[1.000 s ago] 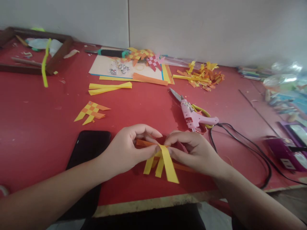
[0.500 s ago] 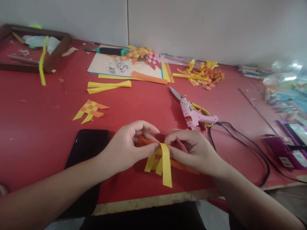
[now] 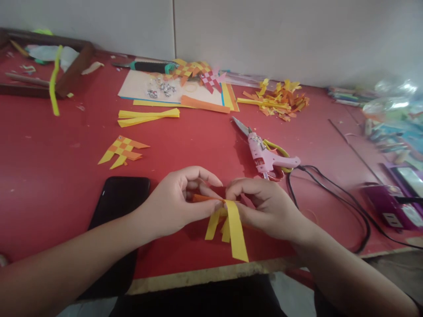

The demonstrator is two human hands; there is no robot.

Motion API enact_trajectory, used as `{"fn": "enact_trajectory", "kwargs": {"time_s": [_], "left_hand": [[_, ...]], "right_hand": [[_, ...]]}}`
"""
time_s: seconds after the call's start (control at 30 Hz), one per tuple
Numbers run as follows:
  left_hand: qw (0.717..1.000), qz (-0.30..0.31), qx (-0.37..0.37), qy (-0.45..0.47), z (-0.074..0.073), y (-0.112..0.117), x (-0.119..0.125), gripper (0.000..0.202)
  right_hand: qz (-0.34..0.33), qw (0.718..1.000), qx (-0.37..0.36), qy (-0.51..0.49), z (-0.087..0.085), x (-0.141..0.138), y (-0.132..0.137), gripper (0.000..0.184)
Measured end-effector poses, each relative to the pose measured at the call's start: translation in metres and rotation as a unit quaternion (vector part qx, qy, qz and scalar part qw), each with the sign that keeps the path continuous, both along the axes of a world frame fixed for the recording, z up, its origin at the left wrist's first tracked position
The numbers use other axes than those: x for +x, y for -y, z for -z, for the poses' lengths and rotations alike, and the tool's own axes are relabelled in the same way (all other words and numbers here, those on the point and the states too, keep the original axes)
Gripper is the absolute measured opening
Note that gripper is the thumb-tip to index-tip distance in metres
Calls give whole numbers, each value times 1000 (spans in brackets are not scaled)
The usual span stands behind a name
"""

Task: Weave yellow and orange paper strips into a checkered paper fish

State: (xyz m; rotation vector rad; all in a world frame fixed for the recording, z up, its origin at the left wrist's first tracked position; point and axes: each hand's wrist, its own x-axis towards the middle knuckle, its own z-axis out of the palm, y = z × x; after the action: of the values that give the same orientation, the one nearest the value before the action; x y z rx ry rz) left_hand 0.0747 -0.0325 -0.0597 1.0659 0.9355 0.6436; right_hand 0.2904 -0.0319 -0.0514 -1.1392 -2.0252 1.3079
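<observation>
Between my two hands, close to the front edge of the red table [image 3: 185, 145], are woven paper strips [image 3: 237, 235], yellow with some orange. My left hand [image 3: 183, 198] pinches their left side between thumb and fingers, where an orange strip [image 3: 201, 198] runs under the fingers. At the other side my right hand [image 3: 261, 204] grips the strips with thumb and bent fingers. One long yellow strip hangs down in front; shorter yellow ends hang behind it. The fingers hide most of the weave. A finished yellow and orange paper fish [image 3: 123, 149] lies beyond my left hand.
A black phone [image 3: 120, 207] lies under my left forearm. Beyond my right hand are a pink glue gun [image 3: 264, 154] with a black cord [image 3: 343, 200] and scissors [image 3: 241, 126]. Farther back lie yellow strips [image 3: 148, 115], paper sheets [image 3: 132, 86], paper scraps [image 3: 284, 101] and a wooden frame [image 3: 77, 64].
The hanging yellow strip has swung to the right and the woven piece has tilted, its orange right end now mostly hidden. Both hands keep their grip almost in place. The view has shifted slightly.
</observation>
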Motion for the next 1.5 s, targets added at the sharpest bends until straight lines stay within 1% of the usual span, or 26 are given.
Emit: {"fn": "enact_trajectory", "kwargs": {"time_s": [0.1, 0.17, 0.2, 0.3, 0.37, 0.43, 0.53, 0.63, 0.7, 0.8, 0.97, 1.23, 1.33, 1.43, 1.5], "left_hand": [[1000, -3, -14, 6, 0, 0, 0, 27], [1000, -10, -16, 5, 0, -1, 0, 26], [1000, -14, -12, 2, -1, -2, 0, 25], [1000, -24, 0, -13, -1, -3, 1, 24], [999, -28, -5, -16, -1, -4, 2, 25], [999, -30, -7, -10, 0, -4, 3, 25], [1000, -12, -5, -8, 2, -4, 2, 24], [999, 14, -7, -46, 2, -5, 1, 25], [998, 17, -5, -67, 1, -5, 0, 25], [998, 9, -5, -66, 0, -5, 0, 25], [999, -12, -19, -44, 0, -5, 0, 21], [998, -43, -37, -11, 4, -6, -1, 25], [998, -51, -32, 5, 6, -6, -2, 24], [998, -58, -19, 27, 5, -6, -2, 22], [998, -51, -13, 31, 3, -7, -2, 23]], "right_hand": [[-11, 1000, -11, -5, 2, 1, -1, 10], [1, 1000, 17, -7, 4, 2, -2, 5], [10, 999, 45, -9, 4, 2, -2, 6], [18, 986, 162, -19, 4, 2, -4, 20], [4, 973, 229, -21, 2, 2, -5, 16], [-4, 963, 268, -15, 0, 2, -6, 11], [-8, 957, 291, -5, -2, 0, -5, 10], [-4, 950, 313, 1, -1, -1, -5, 11], [-5, 944, 329, 4, -1, -1, -5, 12], [-17, 933, 360, 11, -1, -1, -5, 14], [-22, 907, 418, 49, -3, -2, -4, 11], [-13, 871, 481, 96, 3, 0, -4, 15], [-20, 875, 475, 93, 2, 2, -3, 22], [-33, 886, 455, 84, 1, 5, -3, 37], [-40, 886, 455, 85, 0, 6, -3, 44]]}}
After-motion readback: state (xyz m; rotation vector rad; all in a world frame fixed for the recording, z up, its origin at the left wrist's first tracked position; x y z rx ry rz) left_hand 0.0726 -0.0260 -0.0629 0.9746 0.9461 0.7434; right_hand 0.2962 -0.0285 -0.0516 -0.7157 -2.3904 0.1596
